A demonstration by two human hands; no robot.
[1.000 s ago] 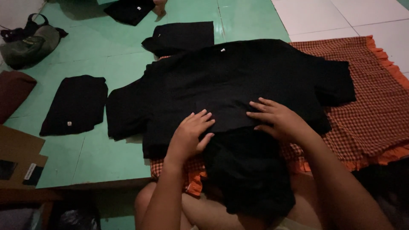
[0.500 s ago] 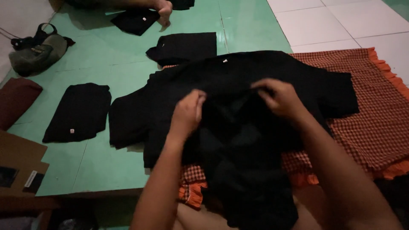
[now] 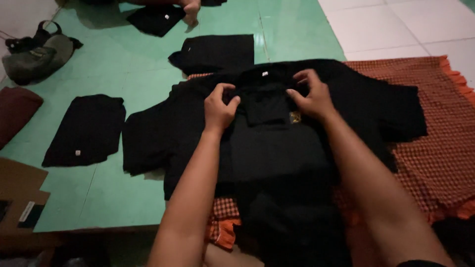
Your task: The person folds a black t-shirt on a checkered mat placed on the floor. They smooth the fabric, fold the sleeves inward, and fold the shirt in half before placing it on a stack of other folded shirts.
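Observation:
A black T-shirt [image 3: 277, 148] lies spread on an orange checked cloth [image 3: 435, 138] on the floor. Its lower part is folded up over its middle. My left hand [image 3: 219, 107] grips the left corner of the folded-up part. Over on the other side, my right hand [image 3: 310, 94] pinches the right corner, just below the collar with a small white label [image 3: 265, 74]. Both sleeves stick out to the sides.
Folded black shirts lie on the green floor: one at the left [image 3: 86, 129], one beyond the collar [image 3: 215, 52], one at the top [image 3: 156, 19] under another person's hand [image 3: 189, 7]. A grey bag [image 3: 37, 54], a dark red cushion [image 3: 15, 111] and cardboard [image 3: 20, 198] sit at the left.
My hands took hold of the shirt's lower part and carried it up from my lap toward the collar, folding it over the middle.

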